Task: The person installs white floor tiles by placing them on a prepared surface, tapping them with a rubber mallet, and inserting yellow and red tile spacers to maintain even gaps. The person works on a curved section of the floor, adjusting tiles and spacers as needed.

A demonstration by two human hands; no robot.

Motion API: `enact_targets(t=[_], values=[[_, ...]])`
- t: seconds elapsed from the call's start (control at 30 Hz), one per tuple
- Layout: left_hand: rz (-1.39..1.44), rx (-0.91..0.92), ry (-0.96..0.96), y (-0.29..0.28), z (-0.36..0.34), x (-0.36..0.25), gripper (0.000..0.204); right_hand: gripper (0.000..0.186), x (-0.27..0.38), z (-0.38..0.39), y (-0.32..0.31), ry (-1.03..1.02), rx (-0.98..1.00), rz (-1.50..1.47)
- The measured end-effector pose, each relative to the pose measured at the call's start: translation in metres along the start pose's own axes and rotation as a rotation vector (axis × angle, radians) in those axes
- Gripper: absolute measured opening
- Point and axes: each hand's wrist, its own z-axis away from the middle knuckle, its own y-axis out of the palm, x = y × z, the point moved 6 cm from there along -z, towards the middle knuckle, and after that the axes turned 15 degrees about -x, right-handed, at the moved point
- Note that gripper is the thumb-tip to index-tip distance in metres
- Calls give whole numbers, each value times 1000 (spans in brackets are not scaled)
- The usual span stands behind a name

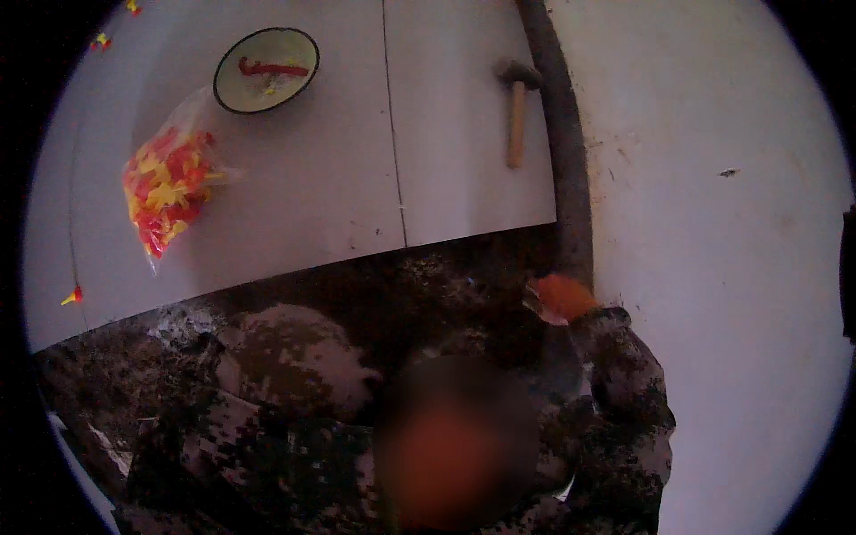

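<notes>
My right hand (563, 299), at the end of a camouflage sleeve, is low over the dark bare floor beside the wall. A pale patch shows at its finger side; the fingers are too blurred to tell whether they hold anything. My left hand does not show. Nearest beyond the right hand, a mallet (516, 120) with a dark head and wooden handle lies on the large pale tiles (464, 169). Farther left rest a clear bag of red and yellow plastic tile-levelling pieces (169, 189) and a dark-rimmed bowl (234, 89) holding a long red piece and yellow bits.
A pale wall (713, 267) rises on the right, with a dark gap (571, 160) between it and the tiles. Small red and yellow pieces (73, 296) stand along a tile joint at left. Rough dark floor (428, 276) lies before the tile edge.
</notes>
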Motion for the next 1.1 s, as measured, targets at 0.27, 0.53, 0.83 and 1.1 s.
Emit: enact_targets(t=[0.27, 0.53, 0.83, 1.1], values=[[79, -94, -230, -37, 29, 89, 49, 31, -54, 17, -3, 100, -110, -128], [-409, -192, -563, -16, 46, 352, 54, 27, -58, 34, 44, 54, -102, -120], [-651, 91, -266, 47, 44, 390, 68, 33, -101, 53, 3, 424, -188, -89], [-614, 205, -214, 63, 29, 402, 73, 37, -120, 80, 76, 263, 125, -228]])
